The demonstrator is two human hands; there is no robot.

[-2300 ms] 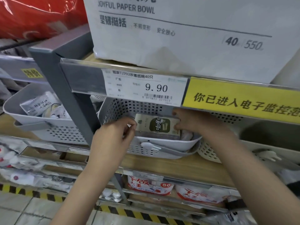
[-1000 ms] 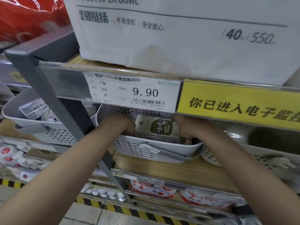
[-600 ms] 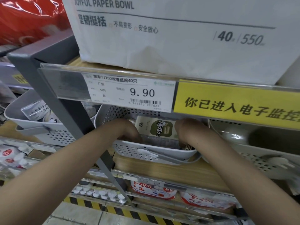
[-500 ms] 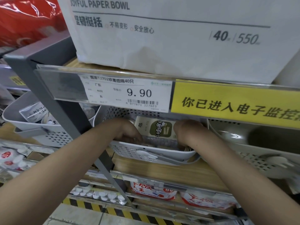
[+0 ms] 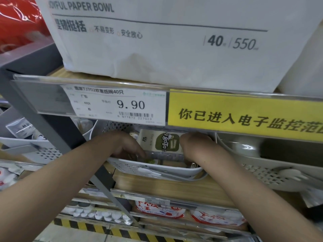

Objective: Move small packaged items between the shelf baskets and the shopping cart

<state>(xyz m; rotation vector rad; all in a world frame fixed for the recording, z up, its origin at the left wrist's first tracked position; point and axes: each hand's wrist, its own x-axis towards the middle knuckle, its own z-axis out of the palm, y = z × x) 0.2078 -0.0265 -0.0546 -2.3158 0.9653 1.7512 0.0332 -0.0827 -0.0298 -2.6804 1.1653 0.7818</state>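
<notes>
Head cam, left to right. Far-left grey basket (image 5: pixel 26 147) holds a few white sachets, apart from the action, split off by the slanted grey shelf post (image 5: pixel 57 137). Left hand (image 5: pixel 125 145) reaches into the middle perforated white basket (image 5: pixel 157 169), fingers curled down onto something at the pack's left end; exact grip hidden by the hand itself, so can't tell what it holds. Task item: cream-and-green packaged item (image 5: pixel 160 143), standing upright inside the middle basket, between the two hands. Right hand (image 5: pixel 194 145) at the pack's right edge, fingers tucked out of sight behind it; touching, but grasp not resolvable. Another perforated basket (image 5: pixel 272 173) further right. Above: price tag 9.90 (image 5: pixel 113 105), yellow warning strip (image 5: pixel 244 117), and white paper bowl bag (image 5: pixel 166 41) on the upper shelf.
</notes>
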